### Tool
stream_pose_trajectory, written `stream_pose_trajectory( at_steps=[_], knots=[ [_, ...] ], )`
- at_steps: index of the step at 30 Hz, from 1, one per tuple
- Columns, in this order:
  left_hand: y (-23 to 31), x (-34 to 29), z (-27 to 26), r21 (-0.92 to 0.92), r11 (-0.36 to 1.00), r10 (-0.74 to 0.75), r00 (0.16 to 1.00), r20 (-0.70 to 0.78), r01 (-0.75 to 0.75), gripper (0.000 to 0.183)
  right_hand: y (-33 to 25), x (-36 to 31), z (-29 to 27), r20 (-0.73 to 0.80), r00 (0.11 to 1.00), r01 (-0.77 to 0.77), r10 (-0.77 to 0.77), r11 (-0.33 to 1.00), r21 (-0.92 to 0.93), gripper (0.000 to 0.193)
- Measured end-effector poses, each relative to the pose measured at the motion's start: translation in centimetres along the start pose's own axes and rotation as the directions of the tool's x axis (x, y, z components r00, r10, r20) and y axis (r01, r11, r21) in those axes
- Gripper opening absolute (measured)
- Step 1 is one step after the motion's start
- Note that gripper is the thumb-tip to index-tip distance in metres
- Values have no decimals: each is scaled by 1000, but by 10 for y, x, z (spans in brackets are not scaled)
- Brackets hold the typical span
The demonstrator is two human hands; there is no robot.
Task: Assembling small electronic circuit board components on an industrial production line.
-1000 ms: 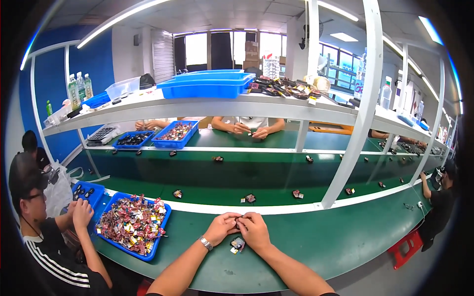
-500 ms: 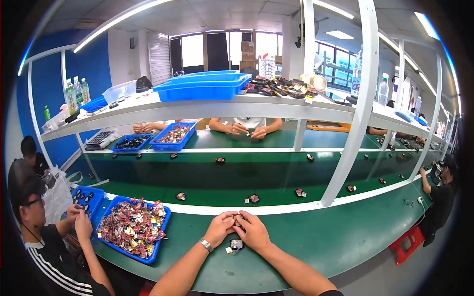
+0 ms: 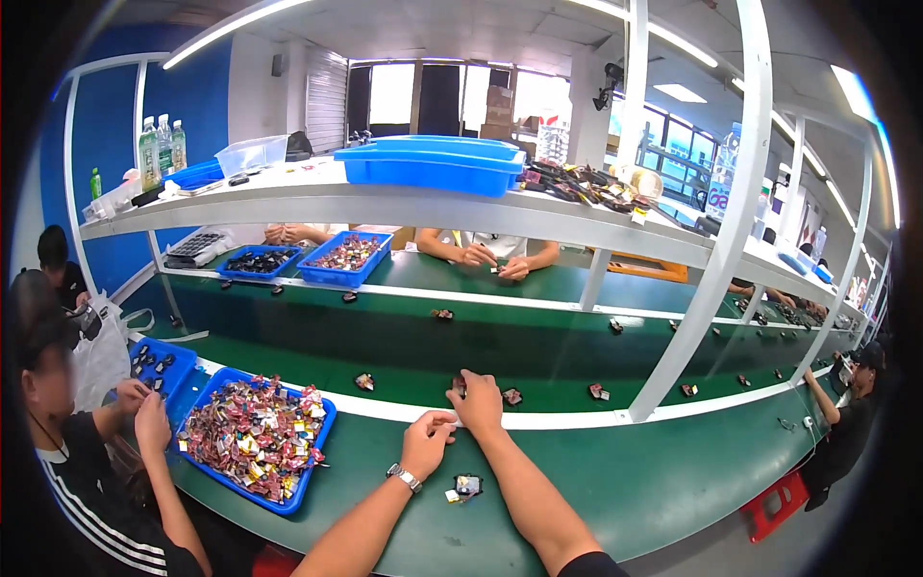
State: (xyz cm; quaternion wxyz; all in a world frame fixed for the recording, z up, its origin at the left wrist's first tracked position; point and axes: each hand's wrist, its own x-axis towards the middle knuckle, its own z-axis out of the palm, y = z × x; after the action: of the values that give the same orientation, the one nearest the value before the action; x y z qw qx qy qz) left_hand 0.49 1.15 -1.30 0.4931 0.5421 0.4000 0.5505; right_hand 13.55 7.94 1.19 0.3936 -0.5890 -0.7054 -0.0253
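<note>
My right hand (image 3: 477, 402) reaches over the raised white edge onto the green conveyor belt. Its fingers are closed on a small dark electronic part (image 3: 460, 388), mostly hidden by the hand. My left hand (image 3: 428, 444), a metal watch on its wrist, hovers by the white edge just behind the right wrist. Its fingers are loosely bent and apart, with nothing visible in them. On the green bench between my forearms lies another small black part (image 3: 468, 484) with a silvery face and a pale tag.
A blue tray (image 3: 322, 452) heaped with small wired parts stands left of my arms, beside a smaller blue tray (image 3: 197, 365) where a co-worker's hands (image 3: 144, 404) work. Several parts ride the belt (image 3: 538, 361). A white post (image 3: 707, 288) and an overhead shelf (image 3: 288, 207) rise ahead.
My hands have parted. The right one has moved forward over the belt with the part, while the left stays near the white edge. The view has turned slightly.
</note>
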Motion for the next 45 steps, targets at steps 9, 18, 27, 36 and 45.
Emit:
stream_pose_trajectory(
  at_steps=[9,18,27,36,45],
  knots=[
    [2,-4,-7,5,1000,-28,1000,0,28,14,75,-30,-49,-228,966,-135,122,990,-41,42],
    [-3,1,-14,-55,998,-24,1000,1,24,12,76,-22,-44,-49,928,-371,370,928,-31,46],
    [4,4,-12,-71,991,-103,988,119,112,19,51,-78,-68,-2,987,-144,160,893,425,47],
    [24,-4,-31,-109,944,-245,882,402,312,39,8,-75,-97,283,905,94,-317,799,594,56],
    [31,1,-14,-220,881,-259,816,518,419,48,12,-74,-105,112,948,218,-299,862,458,48]
  ],
)
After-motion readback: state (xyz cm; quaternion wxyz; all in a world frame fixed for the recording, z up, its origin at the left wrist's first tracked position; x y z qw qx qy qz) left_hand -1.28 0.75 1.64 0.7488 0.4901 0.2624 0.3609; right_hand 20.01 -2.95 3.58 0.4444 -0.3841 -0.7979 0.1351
